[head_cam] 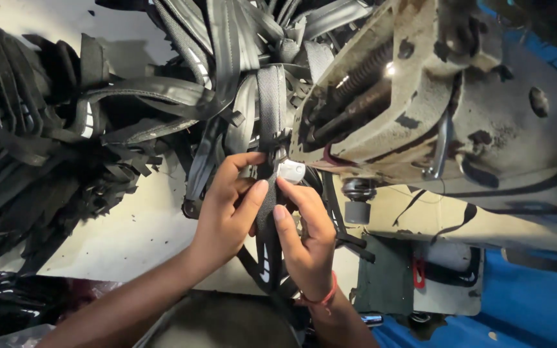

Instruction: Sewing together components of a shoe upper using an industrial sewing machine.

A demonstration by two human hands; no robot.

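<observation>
Your left hand [227, 209] and right hand [304, 235] both pinch the grey webbing strap [270, 103] between narrow fingers; it runs up from them into the black strap pile [162, 96], beside the sewing machine [459, 109].

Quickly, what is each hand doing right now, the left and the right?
Left hand: closed, pinching the grey webbing strap.
Right hand: closed on the same strap, just below the sewing machine.
</observation>
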